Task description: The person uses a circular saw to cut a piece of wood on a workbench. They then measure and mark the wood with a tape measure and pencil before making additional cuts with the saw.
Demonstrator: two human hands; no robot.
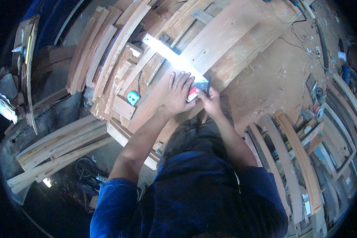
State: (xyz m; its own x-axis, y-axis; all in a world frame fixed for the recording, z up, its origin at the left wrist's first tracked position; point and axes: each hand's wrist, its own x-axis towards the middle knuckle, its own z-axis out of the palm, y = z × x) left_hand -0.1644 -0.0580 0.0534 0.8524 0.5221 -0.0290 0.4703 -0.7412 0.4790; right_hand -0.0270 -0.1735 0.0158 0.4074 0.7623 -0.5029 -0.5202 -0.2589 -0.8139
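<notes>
A combination square (pixel 161 48) lies across a long wooden board (pixel 218 43), its bright metal blade pointing to the far left and glaring with light. The head of the square, dark with a red part, sits at the board's near right edge. My right hand (pixel 211 102) is closed around that head, thumb on top. Flat beside the blade rests my left hand (pixel 177 93), fingers apart and pressed on the board; its fingertips are close to the blade, and I cannot tell whether they touch it. Left of my left hand is a blue tape measure (pixel 133 97).
Long planks (pixel 103 51) stand at the left, and more timber (pixel 67 144) lies at the lower left. At the right are stacked boards (pixel 299 158) and a wooden frame (pixel 341 139). Cables (pixel 304 43) run over the dusty floor (pixel 265 83).
</notes>
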